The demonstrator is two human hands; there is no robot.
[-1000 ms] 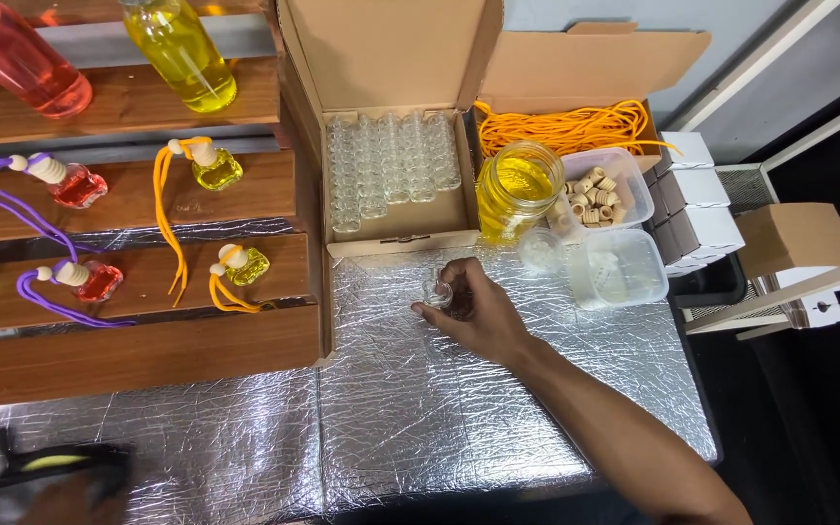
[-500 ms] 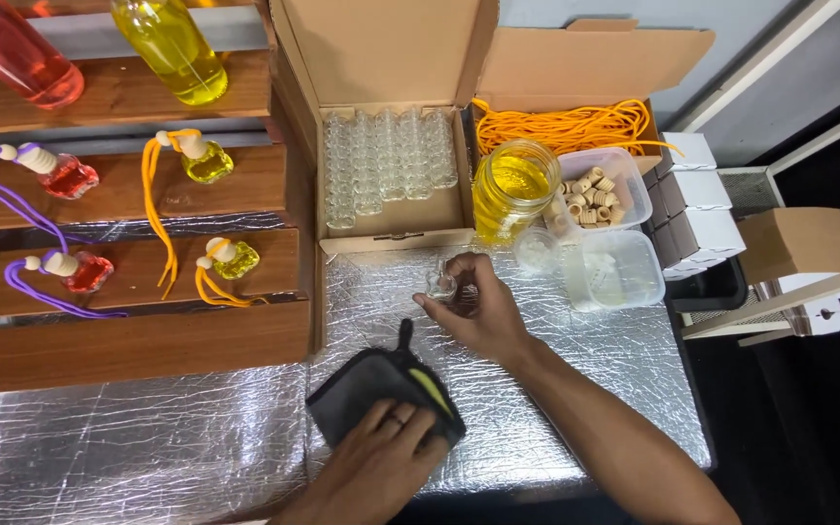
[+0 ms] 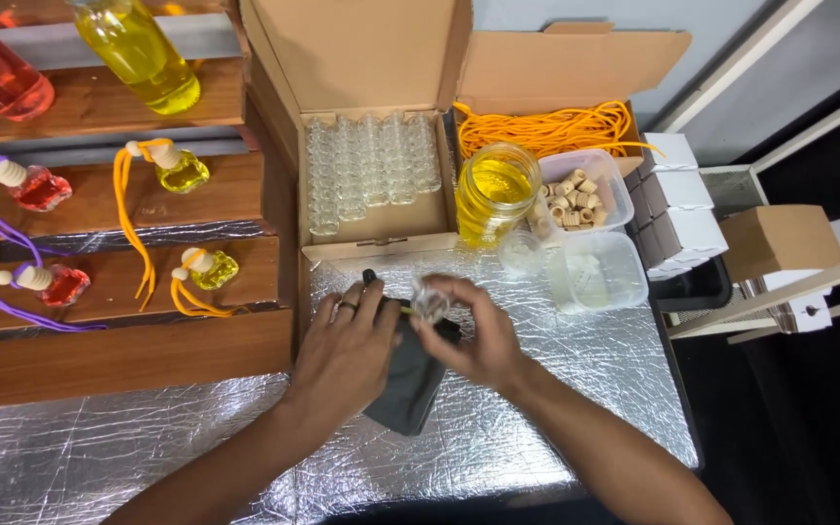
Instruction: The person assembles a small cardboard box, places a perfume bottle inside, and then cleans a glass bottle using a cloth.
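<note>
Right hand [image 3: 473, 340] pinching small clear vial [image 3: 430, 303]; left hand [image 3: 347, 345] gripping dark cloth [image 3: 405, 389], perhaps a pouch.

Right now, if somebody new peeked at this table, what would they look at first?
Probably the two hands in the middle: the right hand holds a small clear glass bottle over the shiny silver table cover, while the left hand rests on a dark squeeze bulb. Next, the jar of bright yellow liquid and the orange cords behind it stand out.
</note>
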